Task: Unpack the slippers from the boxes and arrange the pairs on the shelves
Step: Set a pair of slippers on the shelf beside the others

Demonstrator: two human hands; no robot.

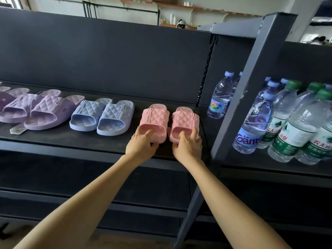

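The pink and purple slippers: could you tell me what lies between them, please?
In the head view, the blue slippers stand between the pink slippers and the purple slippers.

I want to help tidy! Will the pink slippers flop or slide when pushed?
Probably stiff: the pink slippers show arched straps though the left hand and right hand grip their near ends. Likely light, looking like moulded foam. Flat on the shelf, they should slide, not roll.

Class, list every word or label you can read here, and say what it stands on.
"Gant", cut off: blue label of the clear plastic water bottle.
"农夫山": red characters on the green-capped plastic bottle.
Raised lettering on the pink quilted rubber slippers: too small.
Blurred: clear tag.
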